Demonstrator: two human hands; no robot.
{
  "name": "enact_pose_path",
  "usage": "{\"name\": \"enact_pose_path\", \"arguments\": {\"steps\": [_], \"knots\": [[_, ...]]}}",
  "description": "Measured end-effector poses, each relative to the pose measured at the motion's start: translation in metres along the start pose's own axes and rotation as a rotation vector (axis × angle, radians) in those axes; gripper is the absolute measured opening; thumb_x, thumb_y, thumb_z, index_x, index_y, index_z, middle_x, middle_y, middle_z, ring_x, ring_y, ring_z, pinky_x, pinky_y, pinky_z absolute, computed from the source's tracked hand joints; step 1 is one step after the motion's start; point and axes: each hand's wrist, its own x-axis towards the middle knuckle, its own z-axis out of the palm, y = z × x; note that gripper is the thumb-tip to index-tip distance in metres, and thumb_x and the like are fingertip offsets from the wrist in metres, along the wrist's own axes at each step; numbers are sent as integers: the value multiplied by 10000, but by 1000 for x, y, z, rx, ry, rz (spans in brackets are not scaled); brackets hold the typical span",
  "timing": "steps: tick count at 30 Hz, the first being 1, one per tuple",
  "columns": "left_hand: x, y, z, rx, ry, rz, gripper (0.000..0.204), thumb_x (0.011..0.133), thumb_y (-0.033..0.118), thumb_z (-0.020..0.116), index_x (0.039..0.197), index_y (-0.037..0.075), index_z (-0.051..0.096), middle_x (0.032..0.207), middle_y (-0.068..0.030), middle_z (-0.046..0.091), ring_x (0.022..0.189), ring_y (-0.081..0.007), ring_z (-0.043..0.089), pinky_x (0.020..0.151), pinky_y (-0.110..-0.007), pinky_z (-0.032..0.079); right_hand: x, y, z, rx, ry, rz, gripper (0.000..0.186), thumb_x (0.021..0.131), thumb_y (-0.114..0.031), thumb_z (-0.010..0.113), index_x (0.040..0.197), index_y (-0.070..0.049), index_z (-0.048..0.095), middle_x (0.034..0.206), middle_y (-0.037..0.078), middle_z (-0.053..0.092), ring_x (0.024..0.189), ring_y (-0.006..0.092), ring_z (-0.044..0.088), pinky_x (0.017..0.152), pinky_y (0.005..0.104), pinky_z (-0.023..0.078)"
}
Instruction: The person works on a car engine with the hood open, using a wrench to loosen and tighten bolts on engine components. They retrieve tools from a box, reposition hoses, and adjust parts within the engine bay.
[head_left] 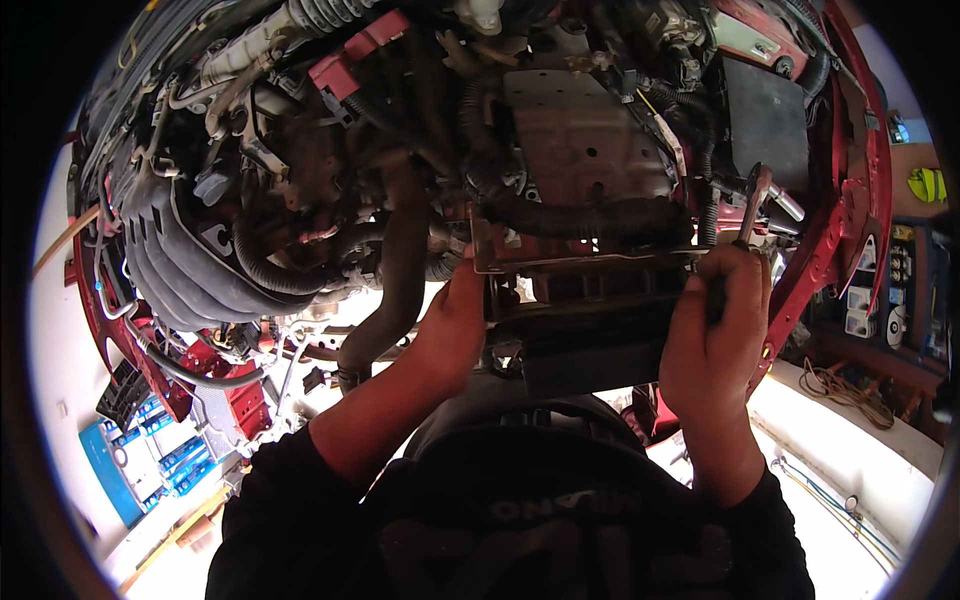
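Observation:
In the engine bay, my left hand (452, 335) grips the left end of a thin metal bracket (570, 264), its thumb up against the corner. My right hand (722, 325) is closed round the lower part of a metal ratchet wrench (755, 205), whose head points up and away from me. A shiny socket (788, 205) lies beside that head, near the red fender edge; whether the two are joined I cannot tell. The bracket's right end reaches my right fingers, and they hide whether it touches them. Below it sits a black box-shaped part (590, 362).
A thick black hose (402, 250) bends down just left of my left forearm. The ribbed black engine cover (180, 255) is farther left, and a red battery terminal cover (360, 52) sits above. A flat black box (765, 120) stands at the upper right, inside the red fender (835, 215).

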Motion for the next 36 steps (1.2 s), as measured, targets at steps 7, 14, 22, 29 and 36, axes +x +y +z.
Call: {"name": "enact_pose_path", "arguments": {"steps": [7, 14, 22, 29, 36], "knots": [[-10, -5, -32, 5, -354, 242, 936, 1091, 688, 548, 1743, 50, 338, 1668, -188, 519, 1566, -338, 475, 1317, -462, 341, -2, -4, 2, 65, -55, 208, 188, 958, 90, 604, 1121, -3, 587, 1034, 113, 586, 889, 244, 528, 772, 376, 439], [-2, -13, -53, 265, -485, 177, 1227, 902, 537, 903, 1751, -40, 231, 1701, -232, 463, 1604, -352, 420, 1320, -452, 342, -6, -5, 1, 167, -69, 262, 132, 1016, 62, 581, 1128, -8, 576, 1032, 66, 558, 895, 151, 509, 779, 307, 431], [7, -9, -21, -140, -136, 47, 522, 1117, 224, 628, 1600, 40, 554, 1531, -71, 630, 1429, -190, 560, 1228, -382, 408, -4, -2, 1, 175, -50, 192, 149, 986, 73, 585, 1115, -3, 580, 1035, 90, 559, 865, 174, 502, 763, 317, 423], [13, -9, -16, -42, -292, 203, 555, 1101, 198, 618, 1628, 36, 549, 1480, -84, 687, 1375, -226, 611, 1211, -397, 436, -1, -5, -1, 109, -58, 119, 187, 945, 91, 597, 1106, -6, 590, 1003, 112, 554, 857, 238, 520, 753, 365, 425], [10, -18, -14, 12, -167, 46, 573, 1052, 203, 738, 1524, -76, 574, 1377, -150, 723, 1279, -239, 683, 1164, -393, 508, 2, -2, -1, 73, -10, 3, 214, 914, 110, 579, 1101, 7, 583, 1003, 134, 581, 903, 304, 530, 777, 428, 443]]}}
